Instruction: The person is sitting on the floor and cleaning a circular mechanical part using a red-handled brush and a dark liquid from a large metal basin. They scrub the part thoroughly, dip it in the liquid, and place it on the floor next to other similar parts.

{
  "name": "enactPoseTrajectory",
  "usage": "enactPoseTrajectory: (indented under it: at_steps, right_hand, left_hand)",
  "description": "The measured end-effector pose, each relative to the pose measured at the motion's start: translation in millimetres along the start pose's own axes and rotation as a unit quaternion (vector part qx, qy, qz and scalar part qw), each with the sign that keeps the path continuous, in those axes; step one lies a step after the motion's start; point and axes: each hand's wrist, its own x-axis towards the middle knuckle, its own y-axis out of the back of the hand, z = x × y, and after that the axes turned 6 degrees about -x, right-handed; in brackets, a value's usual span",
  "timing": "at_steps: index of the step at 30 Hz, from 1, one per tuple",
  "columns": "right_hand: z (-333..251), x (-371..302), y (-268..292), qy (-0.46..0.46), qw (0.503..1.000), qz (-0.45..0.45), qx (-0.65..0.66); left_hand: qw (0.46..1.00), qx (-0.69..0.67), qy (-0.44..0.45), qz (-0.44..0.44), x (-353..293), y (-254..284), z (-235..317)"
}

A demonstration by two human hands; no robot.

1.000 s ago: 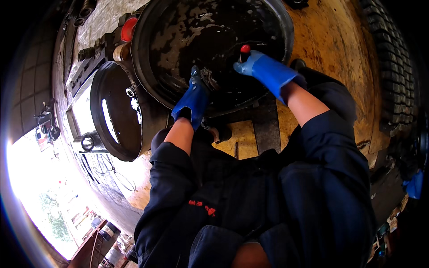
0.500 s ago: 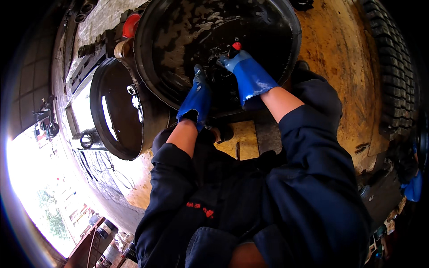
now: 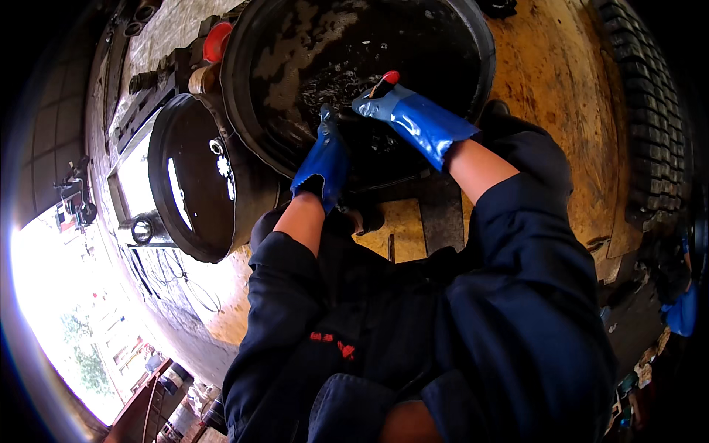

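Observation:
A large round dark tub [image 3: 484,55] stands before me with dark, wet-looking liquid [image 3: 413,44] in it. Both my hands wear blue rubber gloves. My right hand [image 3: 384,105] is over the tub, closed around a red-ended tool [image 3: 391,77]; its dark shaft runs into the glove, and its working end is hidden. My left hand [image 3: 326,131] reaches over the near rim, just left of the right hand. Its fingers are drawn together low at the liquid; what they hold, if anything, is not visible. Bubbles and ripples [image 3: 329,92] show beside the fingers.
To the left stands a second dark round container [image 3: 159,199] holding liquid, with a metal ring [image 3: 142,232] beside it. A red bowl [image 3: 217,42] lies behind. A big tyre [image 3: 650,111] stands at the right on the stained floor [image 3: 550,81].
My right hand has swung left and slightly down, closer to the left hand, with the red-ended tool tilted over. The left hand has barely moved. Ripples have spread in the liquid.

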Motion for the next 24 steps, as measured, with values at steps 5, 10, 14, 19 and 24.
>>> enactPoseTrajectory:
  at_steps: [5,10,14,19,24]
  right_hand:
    - [-23.3,-53.2,17.2,0.062,0.986,-0.137,-0.067]
    - [-58.6,-102.4,40.7,0.079,0.952,-0.221,-0.198]
    - [-57.4,-107.0,45.4,-0.046,0.931,-0.262,-0.249]
    - [-27.6,-89.2,33.8,-0.089,0.910,-0.166,-0.370]
    - [-74.4,-99.1,63.5,-0.245,0.965,-0.010,-0.095]
  left_hand:
    - [1.000,0.006,0.001,0.006,-2.4,2.8,-4.1]
    - [1.000,0.017,0.006,0.006,-4.6,5.1,-4.4]
    - [1.000,0.028,-0.009,0.001,5.4,5.9,5.4]
    - [0.995,0.090,-0.029,-0.023,31.8,-1.8,22.9]
    - [0.987,0.126,0.035,-0.088,41.7,-11.3,8.7]
